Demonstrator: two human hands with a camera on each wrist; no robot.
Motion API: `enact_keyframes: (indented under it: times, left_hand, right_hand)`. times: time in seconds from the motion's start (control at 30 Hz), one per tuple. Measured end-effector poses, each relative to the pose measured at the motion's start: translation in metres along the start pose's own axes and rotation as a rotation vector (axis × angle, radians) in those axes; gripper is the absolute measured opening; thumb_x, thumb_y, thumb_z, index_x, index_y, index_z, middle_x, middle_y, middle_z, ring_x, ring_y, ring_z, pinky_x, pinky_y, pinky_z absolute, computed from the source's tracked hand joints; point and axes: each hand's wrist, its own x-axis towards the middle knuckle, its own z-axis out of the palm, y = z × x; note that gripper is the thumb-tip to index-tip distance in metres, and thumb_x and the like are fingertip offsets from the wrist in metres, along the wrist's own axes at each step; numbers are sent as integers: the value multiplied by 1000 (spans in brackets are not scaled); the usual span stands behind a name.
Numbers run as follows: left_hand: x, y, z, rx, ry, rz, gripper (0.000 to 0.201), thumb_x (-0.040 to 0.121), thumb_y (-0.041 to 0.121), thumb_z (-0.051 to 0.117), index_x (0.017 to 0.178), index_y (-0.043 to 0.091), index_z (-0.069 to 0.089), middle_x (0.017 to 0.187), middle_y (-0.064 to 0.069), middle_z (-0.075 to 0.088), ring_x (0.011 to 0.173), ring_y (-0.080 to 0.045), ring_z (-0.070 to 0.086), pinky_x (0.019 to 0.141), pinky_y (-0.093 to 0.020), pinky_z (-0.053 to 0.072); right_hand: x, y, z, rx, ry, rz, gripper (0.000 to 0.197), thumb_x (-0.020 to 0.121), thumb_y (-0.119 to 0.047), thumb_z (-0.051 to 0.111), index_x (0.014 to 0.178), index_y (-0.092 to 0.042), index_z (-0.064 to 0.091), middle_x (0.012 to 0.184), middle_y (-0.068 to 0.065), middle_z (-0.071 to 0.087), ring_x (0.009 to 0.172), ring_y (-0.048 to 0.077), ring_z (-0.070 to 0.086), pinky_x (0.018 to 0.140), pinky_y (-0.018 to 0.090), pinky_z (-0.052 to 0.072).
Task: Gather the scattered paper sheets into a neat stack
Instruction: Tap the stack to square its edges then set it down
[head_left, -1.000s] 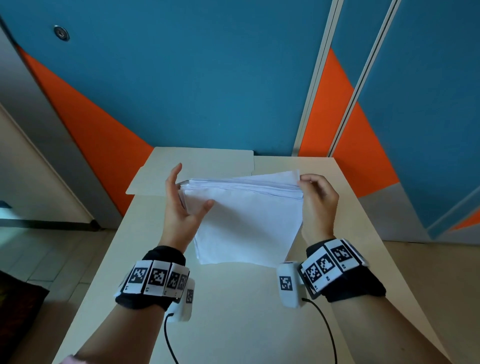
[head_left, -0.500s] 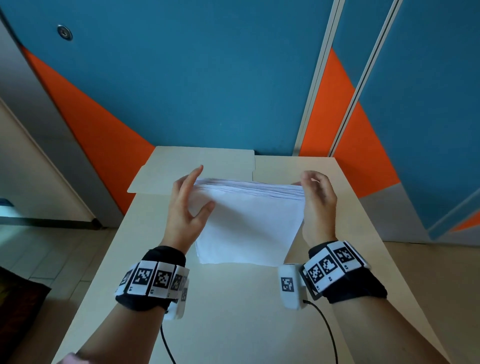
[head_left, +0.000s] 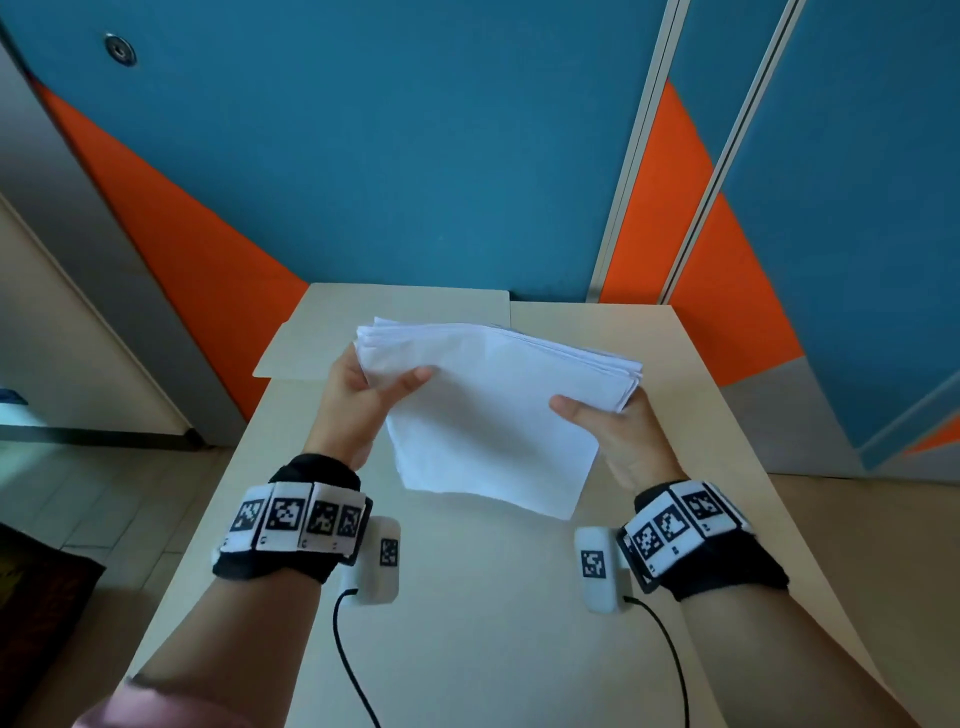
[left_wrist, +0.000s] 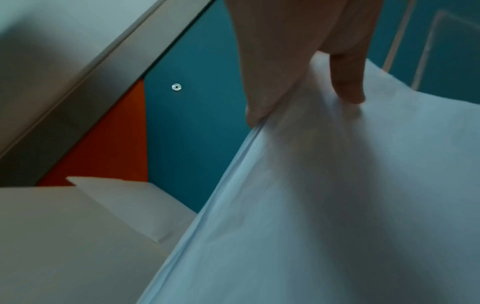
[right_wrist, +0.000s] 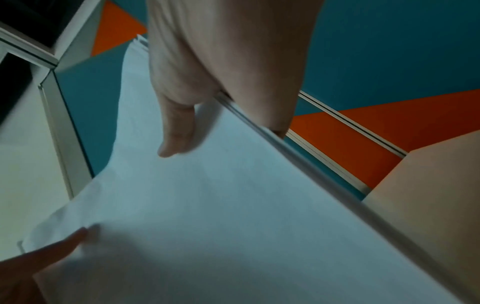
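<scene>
Left hand (head_left: 363, 400): pinching paper sheets (head_left: 493, 415) by one side, steadying them.
Right hand (head_left: 613, 431): gripping the opposite side, probably squaring edges.

Paper stack (head_left: 493, 415) now tilted, both thumbs on top.

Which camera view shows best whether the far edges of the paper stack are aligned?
The head view: it shows the whole stack held over the table, with its far edges fanned at both corners. The left wrist view shows only the stack's left edge; the right wrist view shows only its right edge, partly hidden by the right hand.
</scene>
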Motion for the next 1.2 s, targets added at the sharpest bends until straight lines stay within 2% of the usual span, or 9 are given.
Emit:
enact_keyframes:
  times: [0.1, 0.2, 0.4, 0.57, 0.7, 0.83, 0.93, 1.0, 1.2]
  left_hand:
    - [-3, -11, -8, 42, -47, -74, 61, 52, 16, 82, 108, 24, 58, 106, -4, 65, 92, -14, 66, 77, -24, 53]
    - [-15, -27, -4, 147, -35, -158, 48, 49, 24, 81, 93, 17, 65, 83, 5, 74, 79, -9, 70, 72, -24, 53]
    - [-14, -18, 6, 61, 143, -129, 7, 80, 6, 67, 75, 10, 64, 64, 7, 70, 60, -4, 66, 65, -21, 53]
    - [-15, -17, -10, -271, 259, -163, 13, 87, 7, 58, 94, 15, 64, 87, 5, 74, 87, -12, 67, 87, -29, 52]
    - [-23, -34, -15, -402, 159, -321, 56, 68, 33, 77, 117, 12, 61, 113, -5, 69, 106, -21, 65, 92, -39, 53]
    - [-37, -42, -25, -331, 127, -372, 63, 71, 22, 74, 129, 10, 53, 129, -9, 62, 121, -26, 57, 91, -37, 54]
    - [-39, -47, -59, -3, 230, -270, 75, 65, 12, 77, 131, 18, 44, 131, -7, 57, 115, -24, 56, 86, -26, 50]
    - [-39, -42, -72, 157, 82, -249, 97, 50, 26, 84, 136, 23, 40, 135, -1, 55, 121, -18, 52, 96, -33, 45]
    - [-48, -29, -39, 42, -155, -302, 79, 24, 40, 93, 97, 20, 70, 95, 1, 77, 89, -14, 72, 70, -22, 56]
  right_hand:
    - [-2, 10, -3, -86, -68, 110, 59, 38, -34, 91, 93, -28, 72, 99, -4, 75, 97, 15, 69, 97, 41, 50]
    - [-2, 34, -7, -148, -79, 209, 88, 29, -44, 93, 109, -21, 66, 110, 2, 72, 104, 19, 67, 100, 46, 47]
    - [-6, 33, -15, -274, -148, 222, 22, 73, -5, 75, 92, -14, 68, 103, 5, 70, 88, 10, 67, 96, 35, 49]
    - [-14, 39, -34, -165, -17, 279, 34, 56, -27, 89, 71, -7, 66, 76, 6, 66, 68, 20, 65, 68, 30, 53]
    - [-15, 36, -32, 408, -99, 321, 84, 34, -32, 95, 101, 10, 64, 101, 21, 70, 92, 34, 69, 78, 42, 58]
    - [-16, 10, -24, 264, -83, 251, 90, 34, -31, 92, 110, 7, 60, 82, 5, 77, 77, 19, 74, 60, 25, 57]
    - [-12, -1, -35, 156, -46, 160, 107, 27, -40, 94, 121, -3, 57, 97, 2, 76, 92, 20, 72, 80, 33, 57]
    - [-12, -5, -41, 63, -40, 144, 80, 40, -37, 92, 111, -17, 62, 105, -1, 73, 102, 18, 66, 101, 41, 45]
    - [-13, 10, -45, -132, -63, 227, 69, 40, -40, 91, 99, -24, 58, 109, -3, 66, 111, 20, 59, 102, 36, 40]
